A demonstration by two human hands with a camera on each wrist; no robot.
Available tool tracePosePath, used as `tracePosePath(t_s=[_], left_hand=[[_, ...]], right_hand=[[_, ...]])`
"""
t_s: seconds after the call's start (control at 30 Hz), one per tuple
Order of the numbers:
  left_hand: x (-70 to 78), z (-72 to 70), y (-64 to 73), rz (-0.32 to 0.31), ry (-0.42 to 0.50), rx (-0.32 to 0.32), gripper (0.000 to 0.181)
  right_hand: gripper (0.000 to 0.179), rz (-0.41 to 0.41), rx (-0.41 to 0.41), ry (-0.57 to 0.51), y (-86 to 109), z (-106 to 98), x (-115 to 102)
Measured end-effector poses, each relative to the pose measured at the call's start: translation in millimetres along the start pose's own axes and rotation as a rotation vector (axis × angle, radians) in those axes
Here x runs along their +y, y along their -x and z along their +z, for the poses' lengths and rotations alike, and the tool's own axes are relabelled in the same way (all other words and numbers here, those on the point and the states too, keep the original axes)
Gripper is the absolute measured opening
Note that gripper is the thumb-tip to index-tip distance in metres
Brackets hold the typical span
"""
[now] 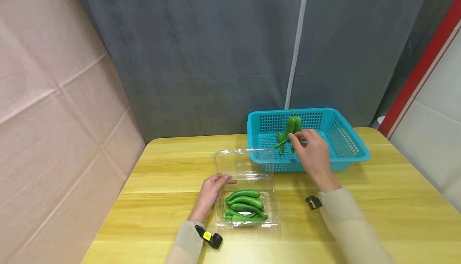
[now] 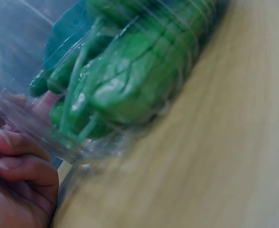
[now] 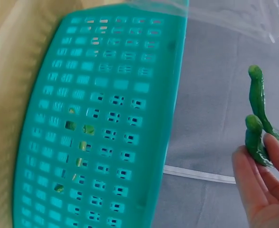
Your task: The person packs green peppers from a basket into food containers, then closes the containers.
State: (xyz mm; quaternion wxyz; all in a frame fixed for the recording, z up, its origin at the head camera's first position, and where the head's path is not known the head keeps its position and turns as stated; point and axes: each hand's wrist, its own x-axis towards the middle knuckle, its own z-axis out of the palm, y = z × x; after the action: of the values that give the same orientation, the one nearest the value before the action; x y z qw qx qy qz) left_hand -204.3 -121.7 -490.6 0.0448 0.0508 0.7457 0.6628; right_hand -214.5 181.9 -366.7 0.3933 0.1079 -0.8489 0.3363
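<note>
A clear plastic clamshell box (image 1: 276, 216) stands with its lid raised, and several green chili peppers (image 1: 246, 202) lie side by side in it. My left hand (image 1: 212, 192) grips the box at its left side, near the hinge. In the left wrist view, curled fingers (image 2: 23, 164) are against the plastic, partly hidden by it. Over the blue basket (image 1: 351, 136), my right hand (image 1: 313, 152) pinches two green chili peppers (image 3: 256, 95) between thumb and fingers. Below them, more peppers (image 1: 281, 148) lie in the basket, partly hidden.
The basket stands at the back right of the wooden table (image 1: 162, 204), against a grey curtain (image 1: 201, 55). The raised lid (image 1: 230, 162) overlaps the basket's front left corner in the head view. A pale wall covering (image 1: 47, 136) borders the left side.
</note>
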Motion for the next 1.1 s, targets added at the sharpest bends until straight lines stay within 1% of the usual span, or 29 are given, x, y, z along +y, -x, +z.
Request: tracePosePath(t_s=[0.17,0.27,0.4,0.5,0.57,0.77,0.83,0.87,1.0,1.1], left_hand=[[-0.6,0.8,-0.2,0.002,-0.014,0.015,0.039],[1.0,0.2,0.3,-0.001,-0.005,0.008,0.04],[11.4,0.3,5.4,-0.006,0.016,-0.018,0.038],[21.1,1.4,10.4,-0.002,0.01,-0.032,0.036],[24.8,2.1,12.1,0.001,-0.001,-0.035,0.035],[23.3,1.9,9.6,0.0,0.0,-0.032,0.035],[23.8,1.7,9.5,0.001,0.003,-0.033,0.035],[26.5,2.0,10.8,-0.005,0.001,-0.035,0.034],[25.8,2.2,10.7,-0.001,-0.001,-0.036,0.034],[25.1,2.1,10.6,-0.001,-0.006,-0.037,0.035]], right_hand=[[0.021,-0.022,0.081,-0.047,9.9,-4,0],[0.019,-0.028,0.117,-0.08,16.5,-4,0],[0.015,-0.046,0.146,-0.149,24.8,-4,1],[0.012,-0.072,0.154,-0.185,30.4,-6,1],[0.01,-0.099,0.158,-0.191,34.0,-7,1],[0.013,-0.185,0.171,-0.176,45.2,-6,1],[0.016,-0.202,0.167,-0.197,48.0,-5,-1],[0.017,-0.209,0.164,-0.206,49.1,-4,-2],[0.019,-0.24,0.143,-0.247,52.8,0,-8],[0.019,-0.295,0.109,-0.273,55.5,5,-12]])
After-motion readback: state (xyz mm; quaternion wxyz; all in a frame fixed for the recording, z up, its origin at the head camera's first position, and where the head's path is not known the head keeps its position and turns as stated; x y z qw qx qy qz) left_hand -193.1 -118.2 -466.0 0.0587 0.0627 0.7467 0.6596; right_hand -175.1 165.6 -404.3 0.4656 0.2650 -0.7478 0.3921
